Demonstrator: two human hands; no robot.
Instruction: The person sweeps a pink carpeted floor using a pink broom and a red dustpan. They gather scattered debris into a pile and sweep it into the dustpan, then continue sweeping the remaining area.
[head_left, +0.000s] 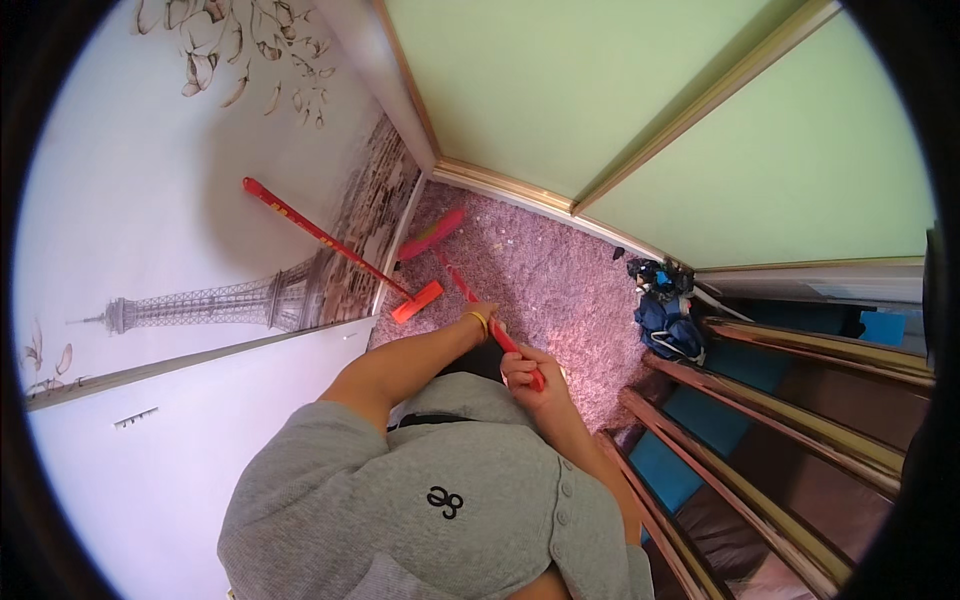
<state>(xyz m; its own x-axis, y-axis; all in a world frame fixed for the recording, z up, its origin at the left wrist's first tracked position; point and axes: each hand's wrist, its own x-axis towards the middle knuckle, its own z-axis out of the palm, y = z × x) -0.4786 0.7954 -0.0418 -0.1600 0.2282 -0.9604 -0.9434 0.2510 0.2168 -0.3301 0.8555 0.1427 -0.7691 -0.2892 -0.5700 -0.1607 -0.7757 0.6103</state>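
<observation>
Both my hands are closed around the red handle (504, 337) of a broom. My left hand (482, 310), below a yellow wristband, holds it farther down towards the broom head. Near the handle's top end, close to my body, is my right hand (534, 373). The pink broom head (433, 234) rests on the mottled pink-purple floor covering (536, 277), by the wall on the left. Between my left forearm and that wall stands a long-handled red dustpan (418, 301). Its stick slants up across the wall. Small pale bits (508, 241) lie scattered on the floor.
A mural wall (292, 210) and a white panel (187, 435) bound the left side. Pale green sliding doors (525, 90) close off the far side. Dark blue bags (666, 326) lie at right, beside wood-toned bars (780, 409) over teal and brown cushions (814, 405).
</observation>
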